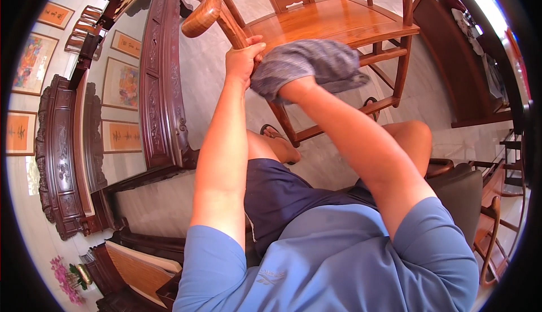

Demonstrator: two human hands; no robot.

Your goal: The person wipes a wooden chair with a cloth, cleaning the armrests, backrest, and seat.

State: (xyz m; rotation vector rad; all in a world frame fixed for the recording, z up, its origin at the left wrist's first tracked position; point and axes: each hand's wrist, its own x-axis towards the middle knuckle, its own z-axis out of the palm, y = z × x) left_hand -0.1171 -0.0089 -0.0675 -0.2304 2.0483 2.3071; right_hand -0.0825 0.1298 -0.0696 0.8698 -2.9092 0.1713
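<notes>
A polished wooden armchair point(339, 19) stands in front of my knees, its flat seat level with my hands. My left hand point(243, 62) is closed round the post point(229, 28) below the curled end of the left armrest point(203, 19). Close beside it, my right hand point(296, 89) holds a grey mottled cloth point(316, 58) against the chair's near left corner. Bunched cloth covers my right fingers, and its loose end hangs out to the right, slightly blurred. Part of the post and the seat corner is hidden behind the cloth.
Carved dark wood furniture point(164, 75) with a mirror-like panel point(116, 103) lines the left side. A dark brown cabinet point(457, 58) stands at the right. Pink flowers point(66, 278) are at lower left, another wooden chair point(492, 233) at lower right. My sandalled feet are beside the chair legs.
</notes>
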